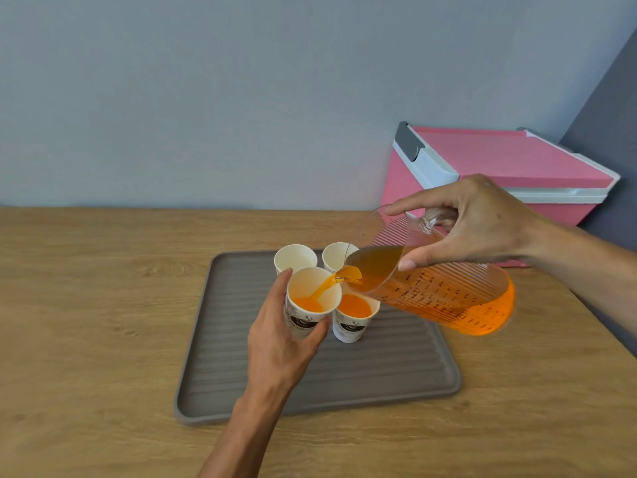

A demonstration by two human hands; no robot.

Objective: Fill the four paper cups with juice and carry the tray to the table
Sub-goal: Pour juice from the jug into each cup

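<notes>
A grey ribbed tray (386, 367) lies on the wooden counter. On it stand paper cups in a tight cluster. My left hand (279, 343) grips the front left cup (312, 293), which holds a little orange juice. My right hand (482, 222) holds a clear ribbed measuring jug (444, 298) tilted to the left, and a thin stream of juice runs from its spout into that cup. The front right cup (355, 317) has juice in it. The two rear cups, back left (295, 258) and back right (336, 255), look empty inside.
A pink and white cooler box (510, 167) stands at the back right against the grey wall. The wooden counter (103, 305) stretches to the left and in front of the tray. A dark wall edge drops off at the far right.
</notes>
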